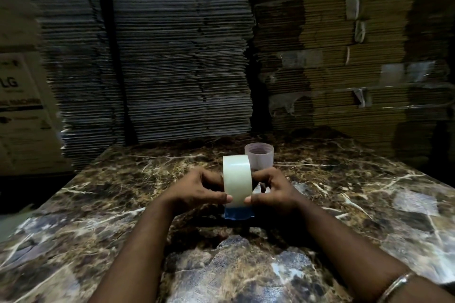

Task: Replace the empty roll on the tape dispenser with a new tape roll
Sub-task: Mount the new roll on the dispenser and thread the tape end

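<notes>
Head view: both hands' grip (200, 189) (273, 192) around tape roll (236, 179), "LG" carton (17, 96) far left.

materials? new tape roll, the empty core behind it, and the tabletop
New tape roll: looks like clear plastic film, glossy, milky where layered. Empty core: probably translucent plastic, pale pinkish and matte, though it could be coated card. Tabletop: marble or a marble-look laminate, brown with white veins, polished sheen.
</notes>
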A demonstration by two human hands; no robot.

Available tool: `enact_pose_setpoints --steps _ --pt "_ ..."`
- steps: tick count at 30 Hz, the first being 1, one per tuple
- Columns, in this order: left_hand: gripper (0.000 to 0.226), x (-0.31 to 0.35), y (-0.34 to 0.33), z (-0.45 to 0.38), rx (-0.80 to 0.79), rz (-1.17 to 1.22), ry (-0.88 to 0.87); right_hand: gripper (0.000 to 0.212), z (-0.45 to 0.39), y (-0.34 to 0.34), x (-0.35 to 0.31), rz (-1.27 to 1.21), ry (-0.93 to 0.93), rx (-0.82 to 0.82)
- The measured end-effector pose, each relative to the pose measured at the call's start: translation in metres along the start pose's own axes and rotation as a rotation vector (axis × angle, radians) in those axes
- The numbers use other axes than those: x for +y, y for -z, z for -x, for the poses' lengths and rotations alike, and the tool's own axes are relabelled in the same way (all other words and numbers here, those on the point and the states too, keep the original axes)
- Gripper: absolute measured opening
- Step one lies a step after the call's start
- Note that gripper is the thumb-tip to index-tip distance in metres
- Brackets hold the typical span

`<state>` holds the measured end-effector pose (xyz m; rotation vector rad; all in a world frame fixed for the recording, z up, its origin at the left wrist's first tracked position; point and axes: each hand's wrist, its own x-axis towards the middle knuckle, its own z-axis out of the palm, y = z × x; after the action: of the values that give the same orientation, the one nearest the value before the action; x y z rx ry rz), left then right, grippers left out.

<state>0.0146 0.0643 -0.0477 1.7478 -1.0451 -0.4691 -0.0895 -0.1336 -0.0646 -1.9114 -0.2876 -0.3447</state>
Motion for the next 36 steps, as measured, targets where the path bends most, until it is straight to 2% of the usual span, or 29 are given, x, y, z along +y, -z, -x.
enact_pose_setpoints --steps 3,6,11,15,18,21,24,28,30,33,36 --pt "0.019 -0.001 0.001 0.001 -0.036 -0.075 0.005 0.033 0.001 0.003 0.001 0.083 -0.003 -0.024" --pt "0.024 -0.001 0.0 0.002 -0.058 -0.145 0.04 0.046 0.002 0.003 0.004 0.163 -0.009 -0.048" --pt "0.026 0.0 -0.002 0.001 -0.072 -0.175 0.063 0.05 -0.006 0.004 0.02 0.308 0.003 -0.032" --pt "0.029 0.001 -0.001 0.002 -0.079 -0.156 0.076 0.038 -0.006 0.004 0.023 0.425 0.06 -0.043" --pt "0.03 0.006 0.0 0.006 -0.122 0.053 0.125 0.03 -0.007 0.005 0.024 0.473 0.133 -0.035" --pt "0.045 0.013 -0.004 0.005 0.017 0.34 0.3 0.026 -0.007 0.005 0.022 0.488 0.211 -0.05" --pt "0.064 0.011 -0.005 0.0 0.117 0.421 0.382 0.022 -0.008 0.002 0.02 0.507 0.283 -0.081" --pt "0.061 0.015 -0.008 -0.005 0.189 0.498 0.444 0.017 -0.007 -0.009 0.017 0.626 0.362 -0.057" --pt "0.056 0.014 -0.009 -0.006 0.227 0.525 0.455 0.03 -0.004 -0.014 0.013 0.689 0.374 0.003" --pt "0.059 0.012 -0.011 -0.008 0.264 0.549 0.438 0.026 -0.002 -0.019 0.008 0.831 0.446 0.041" --pt "0.052 0.011 -0.015 -0.014 0.299 0.587 0.426 0.031 -0.002 -0.022 0.006 0.963 0.497 0.093"
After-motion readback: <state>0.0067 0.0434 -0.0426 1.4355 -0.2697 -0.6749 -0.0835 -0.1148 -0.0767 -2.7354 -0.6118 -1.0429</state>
